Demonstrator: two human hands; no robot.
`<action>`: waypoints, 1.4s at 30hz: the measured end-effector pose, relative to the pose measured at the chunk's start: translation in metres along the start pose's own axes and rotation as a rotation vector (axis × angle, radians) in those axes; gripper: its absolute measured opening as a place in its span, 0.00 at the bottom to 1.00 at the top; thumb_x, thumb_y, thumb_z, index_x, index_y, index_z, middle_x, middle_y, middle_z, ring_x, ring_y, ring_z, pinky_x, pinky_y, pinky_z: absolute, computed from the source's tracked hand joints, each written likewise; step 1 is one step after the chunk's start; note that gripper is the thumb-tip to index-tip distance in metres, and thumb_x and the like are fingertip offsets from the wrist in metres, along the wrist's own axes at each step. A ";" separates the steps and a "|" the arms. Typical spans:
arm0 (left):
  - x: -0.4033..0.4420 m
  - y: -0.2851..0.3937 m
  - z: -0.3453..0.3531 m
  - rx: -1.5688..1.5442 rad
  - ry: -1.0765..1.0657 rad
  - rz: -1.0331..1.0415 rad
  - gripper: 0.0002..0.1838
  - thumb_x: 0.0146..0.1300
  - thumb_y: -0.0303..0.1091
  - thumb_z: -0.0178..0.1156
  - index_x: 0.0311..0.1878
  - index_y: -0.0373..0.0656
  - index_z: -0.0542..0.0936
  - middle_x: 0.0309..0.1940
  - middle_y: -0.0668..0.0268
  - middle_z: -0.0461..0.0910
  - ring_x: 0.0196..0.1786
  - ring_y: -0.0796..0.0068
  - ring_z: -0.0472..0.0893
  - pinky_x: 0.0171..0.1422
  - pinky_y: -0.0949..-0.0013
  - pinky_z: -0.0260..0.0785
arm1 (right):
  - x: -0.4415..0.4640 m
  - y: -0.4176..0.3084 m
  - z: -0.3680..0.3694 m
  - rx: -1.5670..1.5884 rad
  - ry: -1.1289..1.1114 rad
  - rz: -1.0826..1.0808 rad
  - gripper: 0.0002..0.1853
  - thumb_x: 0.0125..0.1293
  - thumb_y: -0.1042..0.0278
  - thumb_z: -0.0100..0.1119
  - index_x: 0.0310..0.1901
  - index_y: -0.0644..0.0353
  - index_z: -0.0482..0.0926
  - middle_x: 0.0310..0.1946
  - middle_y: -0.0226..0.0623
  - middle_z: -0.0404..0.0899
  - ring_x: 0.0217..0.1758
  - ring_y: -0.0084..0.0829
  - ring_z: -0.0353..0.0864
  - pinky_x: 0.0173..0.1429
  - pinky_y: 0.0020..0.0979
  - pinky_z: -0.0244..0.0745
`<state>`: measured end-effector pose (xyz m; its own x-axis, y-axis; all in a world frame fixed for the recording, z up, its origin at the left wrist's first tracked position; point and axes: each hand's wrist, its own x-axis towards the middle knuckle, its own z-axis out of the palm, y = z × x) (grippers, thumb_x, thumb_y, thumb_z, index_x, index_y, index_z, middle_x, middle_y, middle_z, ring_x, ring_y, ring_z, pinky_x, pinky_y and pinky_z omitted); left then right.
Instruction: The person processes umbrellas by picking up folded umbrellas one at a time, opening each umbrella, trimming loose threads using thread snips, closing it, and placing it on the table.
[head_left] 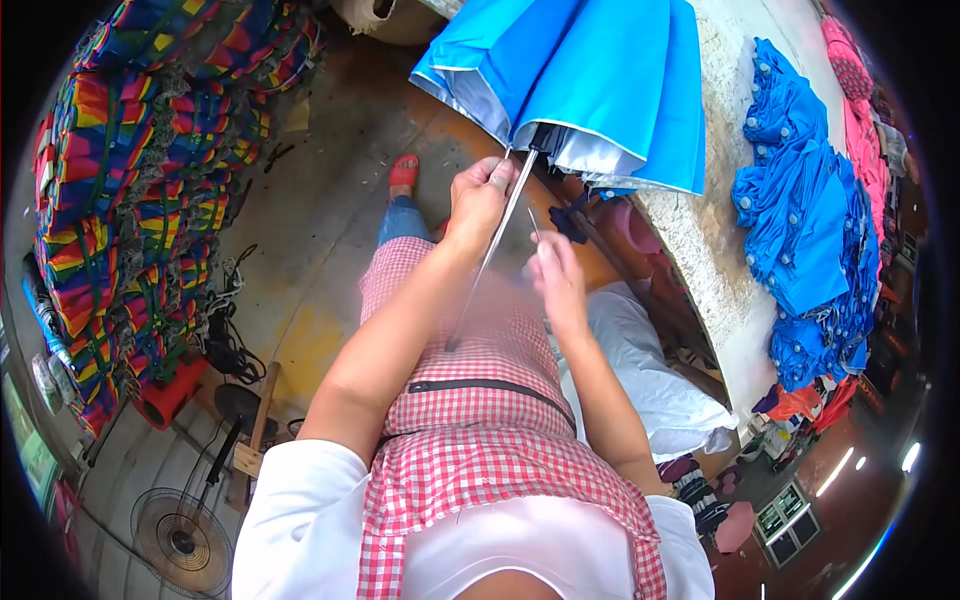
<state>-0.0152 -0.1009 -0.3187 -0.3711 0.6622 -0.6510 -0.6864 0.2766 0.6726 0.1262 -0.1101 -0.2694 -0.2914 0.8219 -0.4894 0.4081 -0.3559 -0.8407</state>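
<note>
A blue umbrella (pixel 600 85) with a silvery lining hangs partly folded at the top of the view. Its thin metal shaft (pixel 492 245) slants down towards the checked apron, its lower end blurred. My left hand (pixel 478 203) is closed in a pinch at the canopy's lower edge, beside the shaft; the small part between thumb and finger is mostly hidden. Right of the shaft, my right hand (pixel 558 282) is closed, slightly blurred, on a thin needle-like metal piece (pixel 534 221) pointing up towards the canopy.
Rainbow-coloured bundles (pixel 110 200) are stacked at the left, above a standing fan (pixel 182 540). Folded blue umbrellas (pixel 805 210) lie piled on the pale worktop (pixel 730 230) at the right. A white sack (pixel 650 370) sits beside my right arm.
</note>
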 end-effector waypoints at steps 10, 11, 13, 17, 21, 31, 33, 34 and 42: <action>0.008 -0.003 -0.001 0.151 0.073 0.006 0.10 0.59 0.31 0.56 0.30 0.35 0.81 0.18 0.69 0.76 0.21 0.83 0.70 0.26 0.74 0.62 | 0.052 -0.025 0.019 -0.832 0.274 -0.474 0.15 0.57 0.57 0.58 0.41 0.59 0.80 0.31 0.42 0.80 0.33 0.44 0.80 0.37 0.38 0.74; 0.009 -0.003 0.000 0.157 0.066 -0.008 0.10 0.59 0.31 0.56 0.30 0.35 0.81 0.18 0.69 0.76 0.21 0.83 0.70 0.26 0.73 0.63 | 0.055 -0.024 0.020 -0.846 0.288 -0.492 0.15 0.57 0.57 0.58 0.41 0.58 0.80 0.31 0.42 0.80 0.33 0.45 0.80 0.36 0.38 0.73; 0.010 -0.003 0.000 0.198 0.063 -0.033 0.10 0.59 0.31 0.56 0.30 0.34 0.81 0.18 0.68 0.76 0.22 0.82 0.70 0.27 0.73 0.64 | 0.061 -0.021 0.022 -0.872 0.319 -0.532 0.15 0.57 0.57 0.58 0.41 0.56 0.80 0.30 0.42 0.80 0.32 0.45 0.79 0.36 0.39 0.73; 0.010 -0.010 -0.008 0.384 0.099 -0.088 0.10 0.57 0.33 0.58 0.31 0.34 0.81 0.20 0.66 0.77 0.23 0.81 0.73 0.30 0.71 0.66 | 0.053 -0.017 0.019 -0.904 0.311 -0.447 0.15 0.58 0.57 0.58 0.41 0.57 0.80 0.31 0.42 0.80 0.33 0.45 0.79 0.36 0.38 0.73; 0.047 -0.087 -0.067 0.867 0.205 0.342 0.14 0.52 0.37 0.64 0.38 0.37 0.81 0.26 0.57 0.80 0.33 0.64 0.78 0.42 0.66 0.69 | 0.018 0.004 -0.025 -0.828 0.364 -0.343 0.15 0.58 0.56 0.58 0.41 0.58 0.80 0.31 0.43 0.80 0.33 0.44 0.80 0.37 0.37 0.73; -0.061 0.016 -0.011 0.556 -0.045 0.589 0.11 0.55 0.31 0.61 0.41 0.39 0.79 0.22 0.61 0.79 0.28 0.77 0.76 0.33 0.73 0.68 | 0.008 0.001 -0.089 -0.486 0.415 -0.243 0.16 0.59 0.60 0.59 0.42 0.65 0.80 0.32 0.43 0.82 0.31 0.33 0.80 0.36 0.32 0.72; -0.075 0.019 0.030 0.369 -0.203 0.065 0.11 0.55 0.31 0.61 0.41 0.37 0.79 0.20 0.66 0.78 0.23 0.82 0.74 0.28 0.77 0.65 | 0.015 0.014 -0.091 -0.252 0.362 -0.138 0.16 0.59 0.63 0.60 0.43 0.67 0.79 0.32 0.40 0.82 0.32 0.27 0.79 0.37 0.30 0.71; -0.067 0.006 0.045 0.371 -0.182 0.015 0.12 0.55 0.31 0.61 0.41 0.36 0.79 0.18 0.66 0.77 0.21 0.82 0.72 0.27 0.77 0.64 | 0.015 0.009 -0.089 -0.199 0.331 -0.113 0.16 0.60 0.65 0.59 0.44 0.69 0.79 0.30 0.35 0.80 0.31 0.22 0.76 0.36 0.25 0.69; -0.021 -0.029 0.074 0.394 0.046 0.037 0.10 0.52 0.32 0.63 0.34 0.36 0.82 0.17 0.64 0.78 0.20 0.80 0.72 0.27 0.71 0.64 | 0.022 0.028 -0.077 -0.161 0.302 -0.134 0.16 0.57 0.64 0.61 0.43 0.68 0.79 0.34 0.41 0.83 0.36 0.25 0.79 0.42 0.25 0.72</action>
<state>0.0586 -0.0714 -0.2980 -0.4245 0.6474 -0.6330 -0.3828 0.5053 0.7734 0.1984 -0.0675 -0.2862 -0.0925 0.9595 -0.2661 0.5214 -0.1810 -0.8339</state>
